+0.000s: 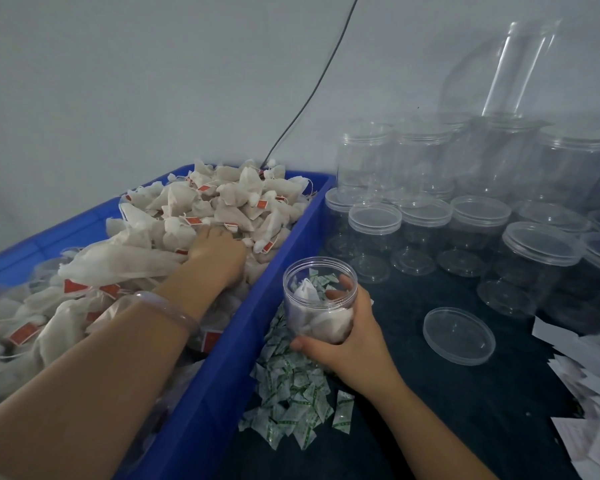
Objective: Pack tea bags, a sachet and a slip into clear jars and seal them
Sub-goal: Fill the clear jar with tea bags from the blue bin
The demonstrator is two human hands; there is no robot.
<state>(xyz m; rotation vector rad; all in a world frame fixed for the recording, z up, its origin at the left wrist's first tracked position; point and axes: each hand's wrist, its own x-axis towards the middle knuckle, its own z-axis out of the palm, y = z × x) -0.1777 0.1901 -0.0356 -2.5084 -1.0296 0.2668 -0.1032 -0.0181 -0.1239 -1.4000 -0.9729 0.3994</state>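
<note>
Mid-frame, the left grip (pixel 219 252) lies among tea bags (pixel 243 192) in the crate (pixel 219 382); whether it grasps any is unclear. Lower centre, the right grip (pixel 343 337) clasps the jar (pixel 302 306).

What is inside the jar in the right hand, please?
White tea bags lie in the jar; the right hand covers its lower side, so anything beneath them cannot be seen.
</note>
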